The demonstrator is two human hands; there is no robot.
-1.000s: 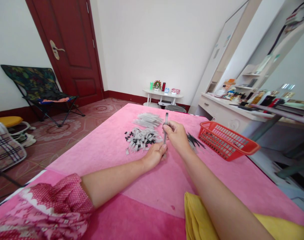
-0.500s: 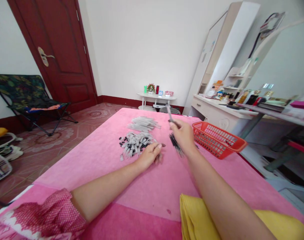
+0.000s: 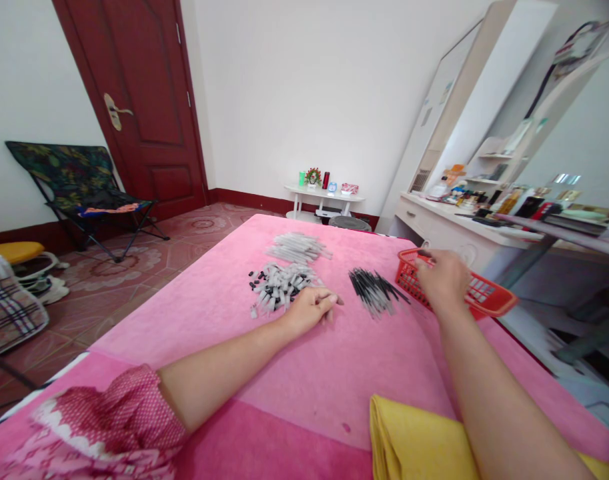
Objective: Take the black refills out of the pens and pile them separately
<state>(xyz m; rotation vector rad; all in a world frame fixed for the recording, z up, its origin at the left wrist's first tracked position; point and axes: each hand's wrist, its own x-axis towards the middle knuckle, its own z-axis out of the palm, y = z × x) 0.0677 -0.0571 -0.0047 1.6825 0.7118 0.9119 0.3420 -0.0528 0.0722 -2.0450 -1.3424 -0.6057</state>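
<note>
My left hand rests on the pink cloth with its thumb and fingers pressed together. Whatever they may hold is too small to make out. Beside it lies a heap of white and black pen caps. My right hand is over the near side of the red plastic basket, smeared by motion. Something dark shows at its fingertips, and whether it grips anything is unclear. Between the hands lies a pile of thin dark pen refills. Whitish pen barrels lie stacked behind the caps.
A folded yellow cloth lies at the near edge of the pink-covered table, under my right forearm. To the right stands a dressing table crowded with bottles. A folding chair stands near the red door on the left.
My right hand has moved right, from above the refills to the basket. The pen-like piece that stood up from its fingers no longer shows. The left hand stays beside the caps; the view has shifted slightly.
</note>
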